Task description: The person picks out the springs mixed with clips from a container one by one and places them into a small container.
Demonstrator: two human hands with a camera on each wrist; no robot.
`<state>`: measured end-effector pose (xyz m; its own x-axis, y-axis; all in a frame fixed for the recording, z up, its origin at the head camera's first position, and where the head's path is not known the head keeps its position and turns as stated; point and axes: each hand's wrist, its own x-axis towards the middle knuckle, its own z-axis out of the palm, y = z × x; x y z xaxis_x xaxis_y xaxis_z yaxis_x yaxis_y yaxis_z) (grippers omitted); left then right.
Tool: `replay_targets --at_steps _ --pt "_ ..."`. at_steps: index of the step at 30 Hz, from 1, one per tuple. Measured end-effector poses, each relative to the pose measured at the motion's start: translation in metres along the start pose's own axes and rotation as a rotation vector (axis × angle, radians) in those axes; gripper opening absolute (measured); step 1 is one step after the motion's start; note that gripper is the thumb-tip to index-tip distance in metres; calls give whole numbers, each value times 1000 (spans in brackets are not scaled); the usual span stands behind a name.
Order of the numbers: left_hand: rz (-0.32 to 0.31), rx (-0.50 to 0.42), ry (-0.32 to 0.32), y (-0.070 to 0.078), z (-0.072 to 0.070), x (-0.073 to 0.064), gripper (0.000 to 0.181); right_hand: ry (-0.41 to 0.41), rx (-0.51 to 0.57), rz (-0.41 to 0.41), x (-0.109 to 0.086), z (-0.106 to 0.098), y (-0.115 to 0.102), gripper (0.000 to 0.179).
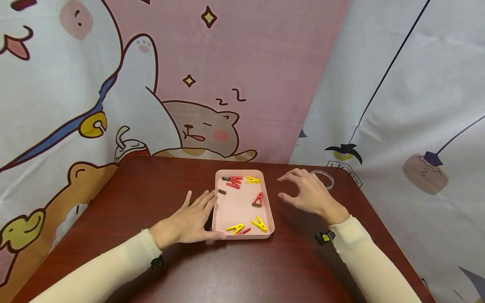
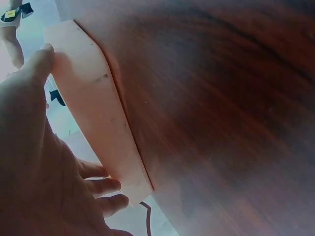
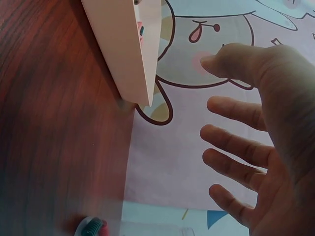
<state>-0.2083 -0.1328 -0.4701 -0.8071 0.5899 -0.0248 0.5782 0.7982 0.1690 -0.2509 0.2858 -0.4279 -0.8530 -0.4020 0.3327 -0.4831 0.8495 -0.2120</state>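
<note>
A shallow pink tray point(image 1: 242, 210) lies on the table. It holds several yellow clips point(image 1: 259, 224) and red clips point(image 1: 233, 185), with small dark ridged pieces among them. One red clip point(image 1: 258, 197) has a brown ridged piece point(image 1: 257, 205) at its lower end. Along the tray's left side is my left hand point(image 1: 191, 221), fingers extended; its fingertips touch the rim and its thumb rests by the near left corner. My right hand point(image 1: 308, 194) hovers right of the tray, apart from it, fingers loosely spread and holding nothing.
A clear round container point(image 1: 330, 180) stands behind my right hand, partly hidden by it. In the right wrist view, a green coil point(image 3: 92, 227) and a red piece show at the bottom edge. Printed cloth point(image 1: 265, 84) hangs behind the dark wooden table point(image 1: 242, 269).
</note>
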Motion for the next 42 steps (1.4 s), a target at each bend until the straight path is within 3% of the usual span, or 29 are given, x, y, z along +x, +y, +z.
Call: replay_targets --at_steps 26,42 --pt "1 -2 0 0 0 -1 133 -23 -45 -126 15 23 -26 39" --pt "-1 -9 -8 -3 2 0 134 -118 -91 -181 30 33 -41 30"
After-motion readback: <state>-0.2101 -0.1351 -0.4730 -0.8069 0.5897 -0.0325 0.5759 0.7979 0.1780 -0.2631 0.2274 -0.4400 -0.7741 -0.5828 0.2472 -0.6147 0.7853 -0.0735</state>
